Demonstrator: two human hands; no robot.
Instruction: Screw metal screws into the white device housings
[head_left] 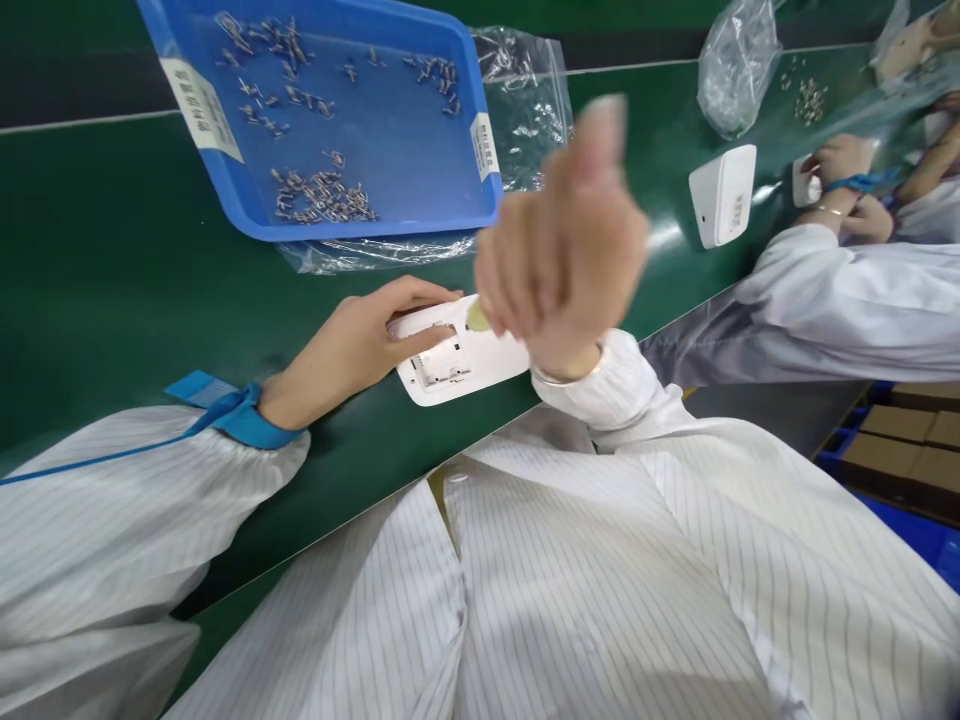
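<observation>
A white plastic housing with a recessed battery-type compartment lies on the green bench. My left hand grips its left end, fingers along the far edge and thumb over the recess. Above the housing's right part, my right hand is raised and blurred, fingers curled and thumb pointing up. A small yellow-green piece shows at the lower edge of that fist; what it belongs to is hidden. Beyond both hands sits a blue tray with small metal clips in loose heaps.
Under the tray lies a clear plastic bag. Another white housing stands to the right, near a crumpled bag and loose metal parts. A co-worker's hands work farther right. Boxes sit below the bench.
</observation>
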